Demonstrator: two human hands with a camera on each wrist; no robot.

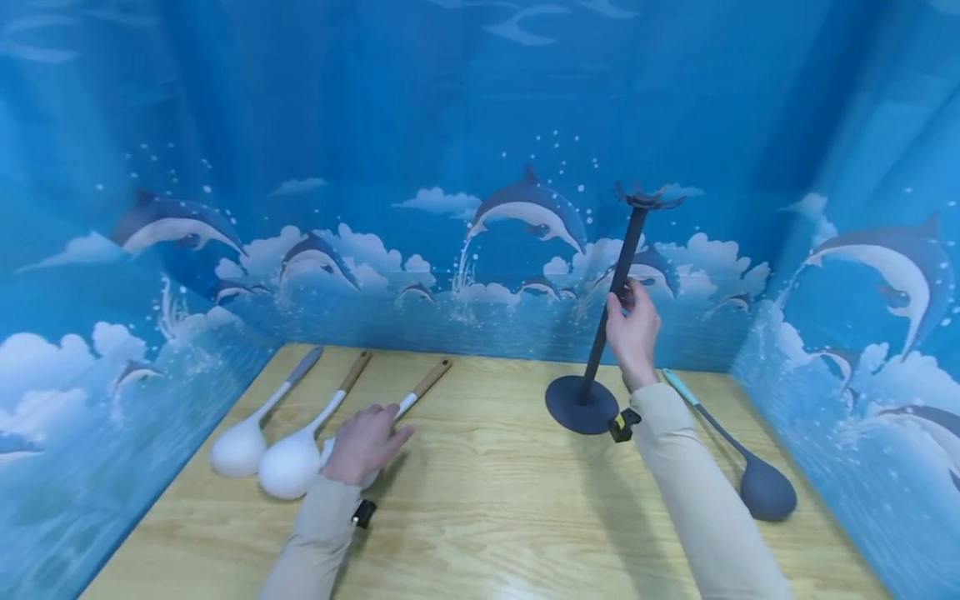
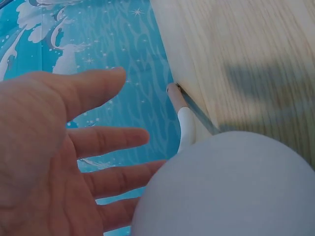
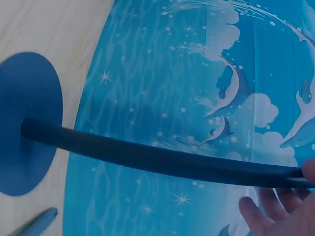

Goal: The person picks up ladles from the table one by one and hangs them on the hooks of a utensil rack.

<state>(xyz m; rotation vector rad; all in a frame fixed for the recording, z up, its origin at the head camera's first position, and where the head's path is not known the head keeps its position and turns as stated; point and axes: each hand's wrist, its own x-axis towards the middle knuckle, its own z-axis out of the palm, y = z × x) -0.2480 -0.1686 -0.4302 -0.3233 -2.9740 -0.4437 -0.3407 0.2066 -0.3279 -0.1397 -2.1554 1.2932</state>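
My left hand (image 1: 365, 442) lies with straight fingers over the bowl of the rightmost of three white spoons (image 1: 294, 467) with wooden handles, at the table's left. In the left wrist view the left hand (image 2: 98, 142) is spread beside a white spoon bowl (image 2: 231, 187), and I cannot tell whether it touches it. My right hand (image 1: 632, 321) grips the pole (image 1: 611, 308) of a dark stand, which leans slightly on its round base (image 1: 581, 406). The right wrist view shows the pole (image 3: 162, 160), the base (image 3: 27, 123) and my fingers (image 3: 280, 211) curled at the pole's upper end.
A dark grey spoon (image 1: 765, 489) with a teal handle lies right of the stand, partly behind my right sleeve. The wooden table (image 1: 487, 500) is walled by a blue dolphin-print backdrop (image 1: 480, 167) at the back and both sides.
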